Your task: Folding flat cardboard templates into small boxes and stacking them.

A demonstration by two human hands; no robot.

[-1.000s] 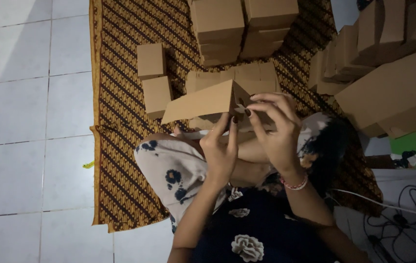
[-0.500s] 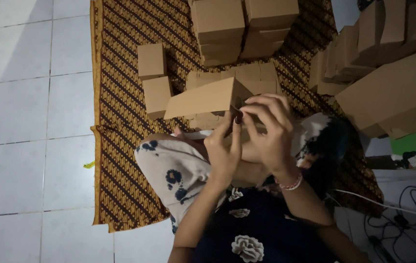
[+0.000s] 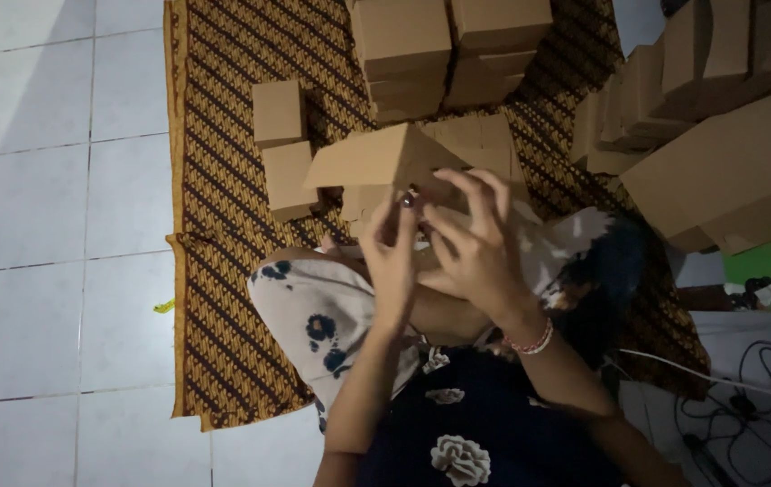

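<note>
I see both hands raised in the middle of the frame over the lap, working one cardboard box [image 3: 376, 160] that sticks out toward the upper left. The right hand [image 3: 475, 248] wraps its near end with fingers spread over the top, which looks like a way to steady it; the left hand [image 3: 392, 257] pinches the same end from the side, thumb and fingertips closed on the cardboard edge (a flap, I think, though the fingers hide it). Held up this close, the end faces the eyes. Two small closed boxes [image 3: 279, 112] lie on the patterned cloth [image 3: 223, 271] at the upper left, taller stacks [image 3: 448, 45] sit at the top centre, and more cardboard [image 3: 719, 153] is piled at the upper right, all within reach.
</note>
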